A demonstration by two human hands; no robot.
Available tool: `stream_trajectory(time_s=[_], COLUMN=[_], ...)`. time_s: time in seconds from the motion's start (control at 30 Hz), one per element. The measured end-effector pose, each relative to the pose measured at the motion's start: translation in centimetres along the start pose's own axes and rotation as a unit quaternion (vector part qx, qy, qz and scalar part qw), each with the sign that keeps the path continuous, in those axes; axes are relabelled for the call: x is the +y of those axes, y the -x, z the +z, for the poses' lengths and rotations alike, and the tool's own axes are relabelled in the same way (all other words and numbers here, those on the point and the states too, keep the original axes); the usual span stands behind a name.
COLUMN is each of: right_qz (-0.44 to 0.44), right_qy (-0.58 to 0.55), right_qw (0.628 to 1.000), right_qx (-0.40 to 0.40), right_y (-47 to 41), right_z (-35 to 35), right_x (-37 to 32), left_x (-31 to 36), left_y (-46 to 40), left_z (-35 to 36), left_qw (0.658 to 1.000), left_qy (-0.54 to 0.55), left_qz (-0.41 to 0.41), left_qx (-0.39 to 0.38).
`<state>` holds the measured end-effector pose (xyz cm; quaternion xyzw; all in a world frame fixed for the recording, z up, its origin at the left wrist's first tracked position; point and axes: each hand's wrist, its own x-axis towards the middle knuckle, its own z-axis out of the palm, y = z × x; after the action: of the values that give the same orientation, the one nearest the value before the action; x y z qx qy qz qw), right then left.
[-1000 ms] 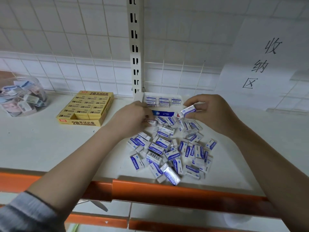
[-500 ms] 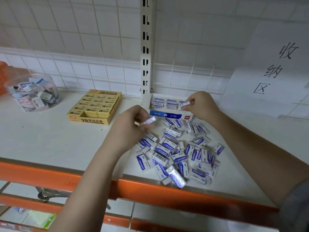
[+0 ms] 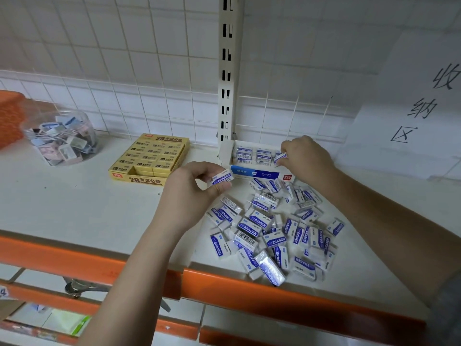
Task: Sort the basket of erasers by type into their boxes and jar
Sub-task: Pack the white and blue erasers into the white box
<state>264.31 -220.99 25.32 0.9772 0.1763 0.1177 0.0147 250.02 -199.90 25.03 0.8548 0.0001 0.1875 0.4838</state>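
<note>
Blue-and-white eraser (image 3: 222,178): pinched between thumb and fingers of the left hand (image 3: 192,193), just left of the white box (image 3: 254,171). Second eraser (image 3: 280,156): gripped in the right hand (image 3: 305,159) over the box's far right end, mostly hidden by fingers. Loose eraser pile (image 3: 272,233): near side of the shelf (image 3: 74,203). Yellow box (image 3: 149,158) and jar (image 3: 61,138): far left; jar contents blurred. Orange basket (image 3: 10,116): cut off at the left edge.

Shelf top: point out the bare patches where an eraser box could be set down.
Bare shelf lies between the jar, the yellow box and the orange front rail. Crowded: the loose eraser pile before the white box.
</note>
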Motion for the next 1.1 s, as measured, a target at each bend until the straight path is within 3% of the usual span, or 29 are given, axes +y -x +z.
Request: stream_trajectory(time_s=[0.5, 0.63, 0.8, 0.97, 1.1], right_qz=[0.014, 0.041, 0.028, -0.008, 0.018], right_qy=[0.073, -0.069, -0.235, -0.274, -0.266], right_qw=[0.997, 0.996, 0.971, 0.952, 0.946], right_qx=[-0.022, -0.035, 0.036, -0.136, -0.186], right_y=[-0.7, -0.1, 4.6, 9.6, 12.7], right_z=[0.5, 0.0, -2.8, -5.5, -7.1], right_x=[-0.6, 0.0, 0.9, 1.2, 0.6], left_x=[0.2, 0.4, 2.0, 3.4, 3.5], left_y=[-0.8, -2.0, -5.9, -10.4, -12.2], left_z=[-0.3, -0.1, 1.4, 5.7, 9.4], left_qw=[0.997, 0.995, 0.986, 0.965, 0.952], left_qy=[-0.060, -0.078, -0.109, -0.159, -0.188], left_qz=[0.038, 0.044, 0.071, 0.101, 0.113], left_qx=[-0.024, -0.044, -0.102, -0.183, -0.212])
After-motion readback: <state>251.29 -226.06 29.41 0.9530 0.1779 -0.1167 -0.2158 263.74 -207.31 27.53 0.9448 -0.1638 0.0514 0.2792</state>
